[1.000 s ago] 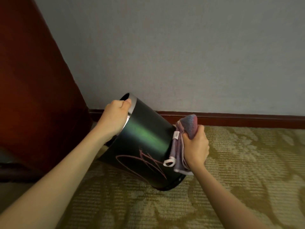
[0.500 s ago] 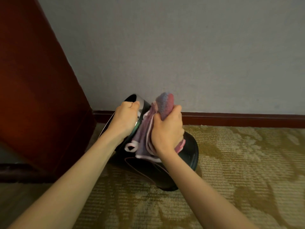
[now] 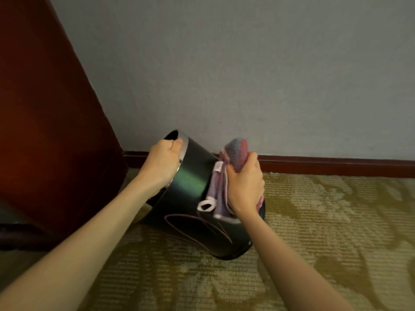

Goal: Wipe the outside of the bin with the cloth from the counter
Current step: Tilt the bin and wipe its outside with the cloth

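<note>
A dark, glossy round bin (image 3: 190, 182) with a silver rim and a thin pink line drawing on its side lies tilted on the carpet, its mouth pointing up and to the left. My left hand (image 3: 162, 162) grips the silver rim at the top. My right hand (image 3: 243, 187) holds a bunched pink and purple cloth (image 3: 235, 151) against the bin's side near its base. A white loop and a white tag hang from the cloth over the bin wall. The bin's far side is hidden.
A dark red wooden panel (image 3: 45, 122) rises at the left, close to the bin's mouth. A grey wall (image 3: 247, 70) with a dark red skirting board (image 3: 336, 168) runs behind. Patterned olive carpet (image 3: 325, 232) covers the floor to the right and front.
My right hand slid the cloth from the bin's base up to the rim beside my left hand, then back down toward the base. My left hand stayed on the rim.
</note>
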A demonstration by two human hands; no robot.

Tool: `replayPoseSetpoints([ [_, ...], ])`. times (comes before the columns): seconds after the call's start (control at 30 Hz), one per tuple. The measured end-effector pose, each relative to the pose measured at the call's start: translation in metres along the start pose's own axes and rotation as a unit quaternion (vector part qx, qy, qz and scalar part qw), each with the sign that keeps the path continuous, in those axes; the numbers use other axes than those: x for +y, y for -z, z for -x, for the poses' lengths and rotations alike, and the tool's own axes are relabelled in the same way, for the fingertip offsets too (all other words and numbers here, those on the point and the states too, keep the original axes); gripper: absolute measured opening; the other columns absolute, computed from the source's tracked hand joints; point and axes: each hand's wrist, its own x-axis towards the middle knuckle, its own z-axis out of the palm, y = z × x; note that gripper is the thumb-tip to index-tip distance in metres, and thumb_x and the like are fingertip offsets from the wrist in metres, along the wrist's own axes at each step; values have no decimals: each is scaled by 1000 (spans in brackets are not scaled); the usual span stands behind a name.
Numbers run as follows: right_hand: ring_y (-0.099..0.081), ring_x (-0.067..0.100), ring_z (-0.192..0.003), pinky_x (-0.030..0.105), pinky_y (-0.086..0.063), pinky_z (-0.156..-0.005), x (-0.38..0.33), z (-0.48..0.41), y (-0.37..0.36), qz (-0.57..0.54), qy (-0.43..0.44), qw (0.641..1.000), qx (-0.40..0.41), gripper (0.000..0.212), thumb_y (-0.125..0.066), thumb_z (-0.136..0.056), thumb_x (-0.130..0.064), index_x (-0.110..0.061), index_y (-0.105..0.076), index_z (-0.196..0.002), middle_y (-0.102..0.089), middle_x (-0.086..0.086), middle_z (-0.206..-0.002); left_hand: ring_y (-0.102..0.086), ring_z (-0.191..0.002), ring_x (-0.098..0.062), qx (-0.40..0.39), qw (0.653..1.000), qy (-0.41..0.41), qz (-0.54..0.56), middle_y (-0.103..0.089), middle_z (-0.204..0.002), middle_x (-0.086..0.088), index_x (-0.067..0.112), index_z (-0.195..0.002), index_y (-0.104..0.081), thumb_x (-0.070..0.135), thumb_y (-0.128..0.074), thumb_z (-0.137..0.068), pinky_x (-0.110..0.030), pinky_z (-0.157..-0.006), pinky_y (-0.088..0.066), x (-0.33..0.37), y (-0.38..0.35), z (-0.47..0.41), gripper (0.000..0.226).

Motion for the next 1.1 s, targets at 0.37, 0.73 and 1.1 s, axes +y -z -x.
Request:
replayPoseSetpoints([
  [0.37,-60,41,-90,41,-40,-68,110,-4,31,146,-78,986,-22,34,-58,-89,-37,-10,-43,-104,-60,16,-106,-39,-49,-12,-51,998,-38,19,-39,-53,2,19,-51,-35,35,-36,-98,-31,-48,-27,22,-21,20,49],
  [0.73,-60,36,-96,37,-45,-77,174,-12,77,-69,-285,956,-4,28,-65,-80,-28,-10,-54,-98,-64,16,-102,-58,-46,-16,-67,997,-24,36,-59,-52,-1,9,-59,-60,35,-59,-77,-34,-46,-52,62,-76,61,32],
  [1.1,-65,27,-76,35,-50,-68,226,-6,129,-221,-380,898,35,26,-70,-78,-17,-6,-64,-101,-69,14,-89,-61,-68,-27,-174,958,-157,-169,-61,-69,-6,14,-65,-58,48,-54,-84,-37,-61,-52,94,-176,99,39],
])
